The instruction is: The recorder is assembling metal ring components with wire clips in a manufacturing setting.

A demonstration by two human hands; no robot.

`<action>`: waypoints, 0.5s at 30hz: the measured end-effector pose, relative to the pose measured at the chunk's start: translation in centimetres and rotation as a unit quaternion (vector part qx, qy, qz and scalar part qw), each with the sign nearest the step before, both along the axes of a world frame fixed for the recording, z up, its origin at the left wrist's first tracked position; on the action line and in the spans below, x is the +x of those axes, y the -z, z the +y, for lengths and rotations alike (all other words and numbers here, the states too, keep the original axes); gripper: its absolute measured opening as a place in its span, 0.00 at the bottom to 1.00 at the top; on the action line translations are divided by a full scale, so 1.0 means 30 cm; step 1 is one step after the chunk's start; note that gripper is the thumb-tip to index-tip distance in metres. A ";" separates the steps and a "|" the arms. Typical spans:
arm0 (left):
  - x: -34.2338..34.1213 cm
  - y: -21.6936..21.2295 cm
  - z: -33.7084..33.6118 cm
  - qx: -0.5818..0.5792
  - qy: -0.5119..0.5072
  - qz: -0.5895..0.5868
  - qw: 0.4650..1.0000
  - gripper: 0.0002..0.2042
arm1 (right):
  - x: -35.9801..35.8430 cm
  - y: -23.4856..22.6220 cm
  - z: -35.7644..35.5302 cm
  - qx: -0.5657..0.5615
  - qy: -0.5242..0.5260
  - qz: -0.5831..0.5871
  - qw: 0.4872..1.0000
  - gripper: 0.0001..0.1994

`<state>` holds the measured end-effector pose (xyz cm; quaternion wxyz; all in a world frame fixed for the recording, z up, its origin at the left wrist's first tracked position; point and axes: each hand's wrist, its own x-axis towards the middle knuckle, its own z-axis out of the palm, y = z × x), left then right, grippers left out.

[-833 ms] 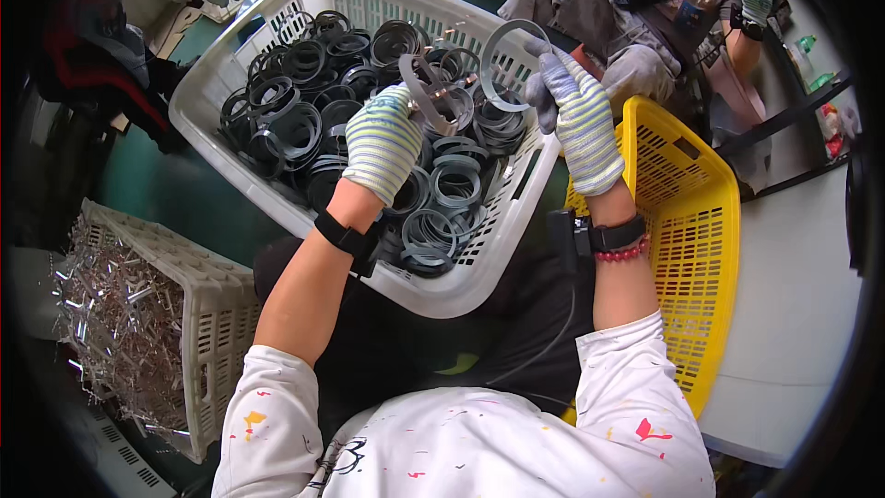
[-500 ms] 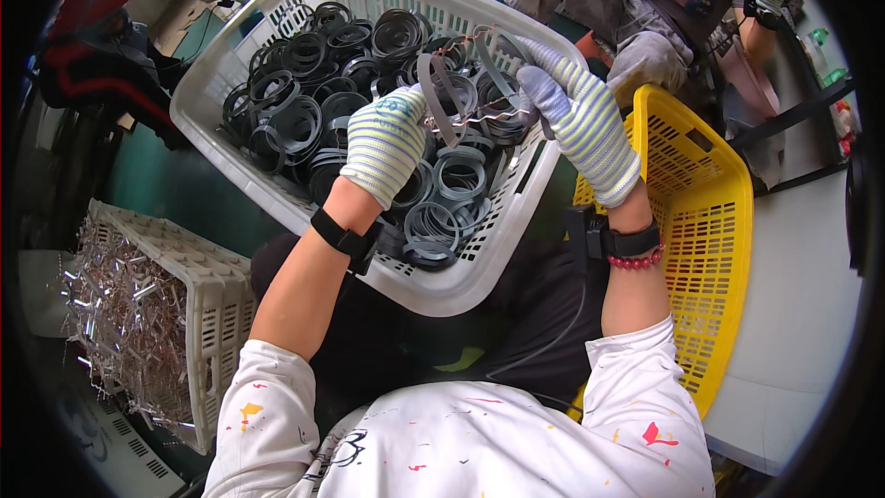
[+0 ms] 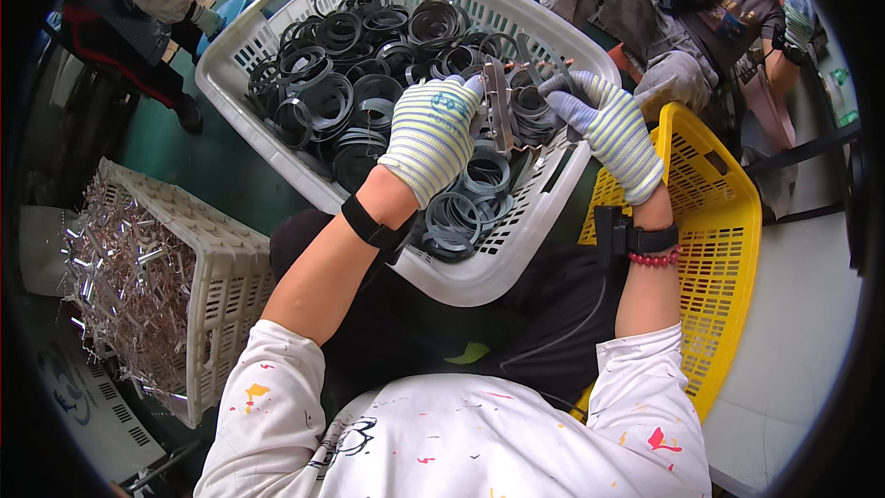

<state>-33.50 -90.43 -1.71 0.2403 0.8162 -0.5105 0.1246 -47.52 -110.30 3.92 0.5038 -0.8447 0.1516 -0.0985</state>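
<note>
Both gloved hands, left hand (image 3: pixel 431 134) and right hand (image 3: pixel 604 129), clench a metal strip (image 3: pixel 501 115); its springy end could whip loose above the white basket (image 3: pixel 461 277).

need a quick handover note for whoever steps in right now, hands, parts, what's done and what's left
Left hand: gloved, closed on a metal strip piece over the white basket.
Right hand: gloved, fingers on the same piece from the other side.
Parts: dark coiled bands fill the white basket on the lap; yellow basket at the right; a white crate of shiny metal pieces at the left.
Done: one piece lifted out, in both hands.
Left: the basket holds many coils; the visible part of the yellow basket shows none.
</note>
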 end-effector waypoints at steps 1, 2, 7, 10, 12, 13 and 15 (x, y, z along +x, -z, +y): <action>0.004 0.008 0.009 -0.028 -0.008 0.018 0.999 0.13 | 0.000 0.000 0.002 0.132 0.000 -0.013 0.991 0.13; 0.012 0.002 0.008 -0.038 -0.005 0.032 0.999 0.12 | -0.003 -0.006 -0.008 0.129 0.002 -0.010 0.992 0.13; 0.003 -0.013 0.033 0.003 -0.006 0.123 0.992 0.15 | -0.011 -0.023 -0.043 0.086 0.018 -0.068 0.994 0.14; 0.019 -0.002 0.027 0.040 -0.011 0.168 0.985 0.17 | -0.017 -0.022 -0.034 0.097 0.007 -0.077 0.992 0.17; 0.032 -0.004 0.022 0.062 -0.024 0.204 0.977 0.16 | -0.015 -0.019 -0.029 0.053 0.001 -0.124 0.991 0.19; 0.041 -0.003 0.024 0.052 -0.013 0.222 0.974 0.14 | -0.028 -0.037 -0.026 0.109 -0.015 -0.101 0.989 0.20; 0.078 0.023 0.031 0.023 0.009 0.268 0.963 0.15 | -0.044 -0.060 -0.017 0.079 -0.024 -0.093 0.992 0.20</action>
